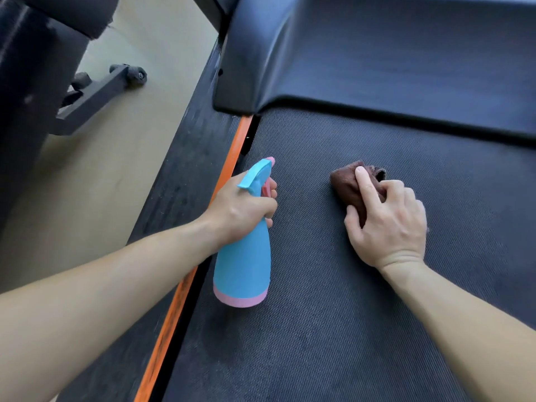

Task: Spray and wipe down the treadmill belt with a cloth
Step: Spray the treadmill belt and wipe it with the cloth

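Wiping step under way, by the look of it, with the spray ready between passes. Nearest, bare treadmill belt (319, 343), dark and finely textured, with faint lighter smudges at near left. Midway left, left hand (243, 207) wrapped tight round the neck of a blue spray bottle (243, 265) with pink base, one finger on the pink trigger, nozzle aimed far. Right of it, right hand (388, 224) pressing a bunched brown cloth (346, 184) onto the belt, fingers (367, 181) curled over it. Next: probably sweeping strokes towards the motor cover (377, 53) beyond.
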A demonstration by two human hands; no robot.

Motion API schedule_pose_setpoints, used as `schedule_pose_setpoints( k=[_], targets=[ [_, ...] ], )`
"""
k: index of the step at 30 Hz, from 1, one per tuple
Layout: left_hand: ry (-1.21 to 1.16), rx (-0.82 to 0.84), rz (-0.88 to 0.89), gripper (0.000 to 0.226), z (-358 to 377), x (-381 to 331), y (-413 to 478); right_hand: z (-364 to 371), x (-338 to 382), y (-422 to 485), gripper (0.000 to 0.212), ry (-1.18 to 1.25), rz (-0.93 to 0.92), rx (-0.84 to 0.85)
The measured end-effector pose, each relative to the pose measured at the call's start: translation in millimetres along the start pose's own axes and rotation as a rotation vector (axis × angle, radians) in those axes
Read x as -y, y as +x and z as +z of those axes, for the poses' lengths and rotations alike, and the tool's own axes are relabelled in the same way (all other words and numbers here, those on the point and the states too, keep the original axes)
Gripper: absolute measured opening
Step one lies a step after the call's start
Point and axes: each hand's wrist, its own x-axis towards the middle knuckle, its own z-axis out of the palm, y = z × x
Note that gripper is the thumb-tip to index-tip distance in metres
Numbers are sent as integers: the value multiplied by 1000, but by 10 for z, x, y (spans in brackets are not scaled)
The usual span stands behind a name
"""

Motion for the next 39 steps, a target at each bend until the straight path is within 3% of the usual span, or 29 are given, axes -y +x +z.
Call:
schedule_pose_setpoints(
  k=[7, 11, 15, 19, 22, 25, 28, 34, 37, 39],
  targets=[
    [44, -69, -14, 13, -64, 151, 38, -13, 28, -10, 63, -11, -3, -29],
    [-16, -11, 13, 49, -198, 265, -9, -52, 99, 64, 62, 37, 58, -13],
    [-73, 13, 88, 72, -346, 347, -65, 54, 478, 628, 64, 25, -2, 130],
    [-88, 19, 140, 66, -395, 411, -108, 293, 995, 1358, 58, 18, 11, 191],
    [-91, -14, 133, 68, -454, 475, -89, 333, 1138, 1297, 56, -7, 25, 157],
    [-115, -38, 114, 63, -509, 490, -28, 286, 1070, 735, 56, -58, -150, 89],
    [-189, -52, 99, 68, -526, 477, 5, 283, 982, 800, 52, -111, -268, 111],
    [-244, -49, 79, 61, -532, 499, 66, 380, 1126, 1167, 47, -156, -178, 137],
    [-254, -43, 60, 49, -532, 501, 93, 291, 1199, 1013, 46, -58, -72, 150],
    [-246, -38, 51, 48, -553, 510, 98, 243, 1237, 734, 48, -42, -171, 135]
  ],
)
